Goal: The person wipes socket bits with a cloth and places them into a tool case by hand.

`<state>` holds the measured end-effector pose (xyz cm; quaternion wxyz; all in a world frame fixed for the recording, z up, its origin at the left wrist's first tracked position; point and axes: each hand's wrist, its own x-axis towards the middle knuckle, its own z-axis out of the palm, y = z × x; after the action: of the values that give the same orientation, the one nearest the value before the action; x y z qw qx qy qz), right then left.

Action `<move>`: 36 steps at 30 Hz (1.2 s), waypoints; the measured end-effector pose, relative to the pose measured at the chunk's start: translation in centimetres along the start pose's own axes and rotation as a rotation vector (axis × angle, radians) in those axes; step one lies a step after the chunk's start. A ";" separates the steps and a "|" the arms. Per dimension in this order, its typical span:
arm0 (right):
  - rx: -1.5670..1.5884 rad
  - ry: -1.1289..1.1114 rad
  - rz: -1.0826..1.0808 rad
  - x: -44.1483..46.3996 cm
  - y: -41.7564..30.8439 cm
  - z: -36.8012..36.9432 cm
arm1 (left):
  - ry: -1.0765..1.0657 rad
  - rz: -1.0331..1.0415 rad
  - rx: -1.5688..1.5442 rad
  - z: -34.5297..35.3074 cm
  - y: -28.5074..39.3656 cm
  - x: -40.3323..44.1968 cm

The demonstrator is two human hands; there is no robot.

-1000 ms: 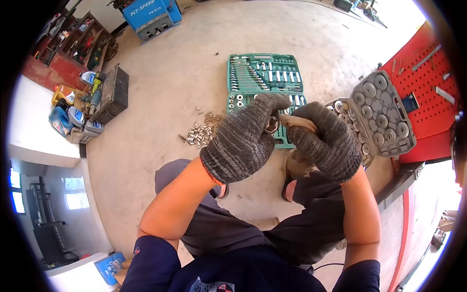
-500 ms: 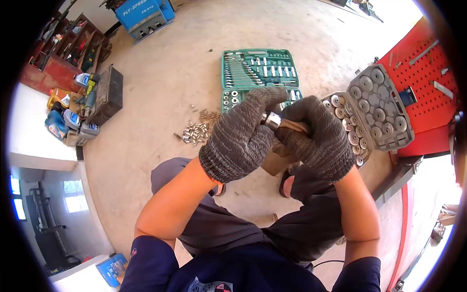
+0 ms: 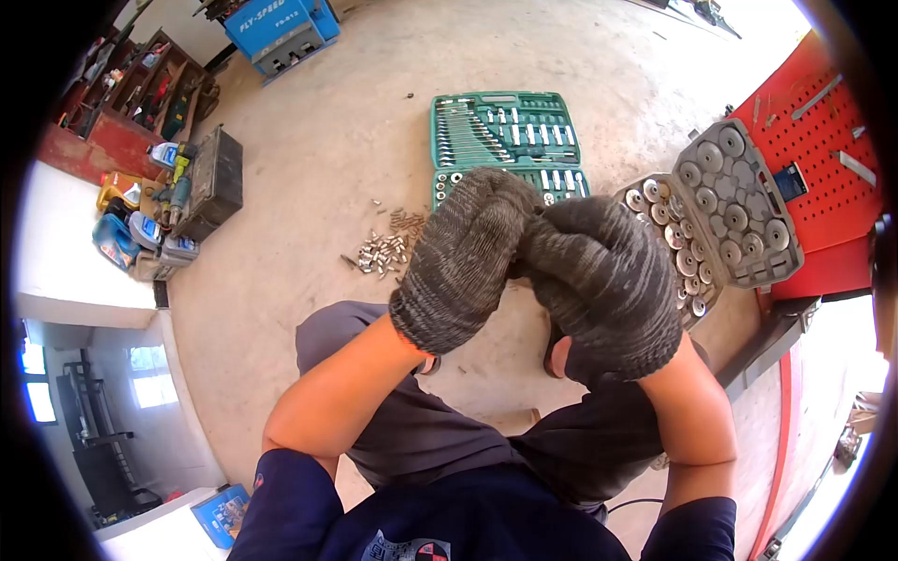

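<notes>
Both my hands wear dark grey knitted gloves and meet in front of me, above my knees. My left hand [image 3: 468, 257] is closed, its fingers curled toward the right. Against it presses my right hand [image 3: 603, 276], also closed, with fingertips touching the left glove. The shiny metal socket and brown rag seen between them a moment ago are now hidden by the gloves. Just beyond my hands lies an open green tool case [image 3: 505, 140] with wrenches and sockets. Left of my left hand is a pile of small metal bits [image 3: 382, 252] on the floor.
At right, an open grey case [image 3: 744, 210] of round metal discs leans by a red pegboard [image 3: 814, 168]. A black toolbox [image 3: 215, 182] and several bottles stand at left. Farther off is a blue machine [image 3: 281, 33]. My knees flank the space below my hands.
My right hand has turned and moved closer to my left, covering the socket and the rag that showed between them. The view has shifted slightly.
</notes>
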<state>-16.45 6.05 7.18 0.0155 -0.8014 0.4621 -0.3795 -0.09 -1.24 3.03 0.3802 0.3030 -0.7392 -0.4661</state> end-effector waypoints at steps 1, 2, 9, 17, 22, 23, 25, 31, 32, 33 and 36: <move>0.004 0.002 -0.001 -0.1 -0.1 0.1 | 0.093 0.510 0.470 0.0 -0.8 -0.1; 0.149 0.002 0.028 -0.1 0.0 0.2 | 0.095 0.496 0.491 0.0 -1.0 -0.3; 0.916 0.105 0.551 -1.2 0.7 1.7 | 0.268 0.593 0.520 1.0 -0.8 -0.6; 0.192 -0.133 0.014 -0.3 1.6 1.9 | -0.042 -0.061 -0.050 1.3 -4.3 -0.1; 0.596 -0.114 0.222 -1.0 2.6 1.9 | 0.045 0.324 0.673 -0.7 -2.6 -0.1; 0.792 -0.083 0.406 -1.3 2.5 1.9 | 0.141 0.462 0.713 -0.6 -3.2 0.0; 0.727 -0.138 0.478 -0.6 2.0 1.2 | 0.242 0.614 0.741 -0.2 -2.4 0.2; 0.617 -0.239 0.518 -0.4 2.5 1.7 | 0.208 0.063 -0.268 0.7 -1.2 -0.5; 0.619 -0.239 0.519 -0.4 2.3 1.6 | 0.193 0.055 -0.124 0.8 -1.2 -0.6; 0.538 -0.267 0.463 -0.4 2.0 1.4 | 0.178 0.049 0.019 0.8 -1.1 -0.6; 0.631 -0.223 0.380 -1.4 2.7 2.7 | 0.208 0.283 0.376 0.6 -0.6 -0.6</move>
<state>-17.14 4.62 3.39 0.3815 -0.6937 0.4584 -0.4039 -0.25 -0.72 2.12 0.4527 0.3083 -0.8047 -0.2288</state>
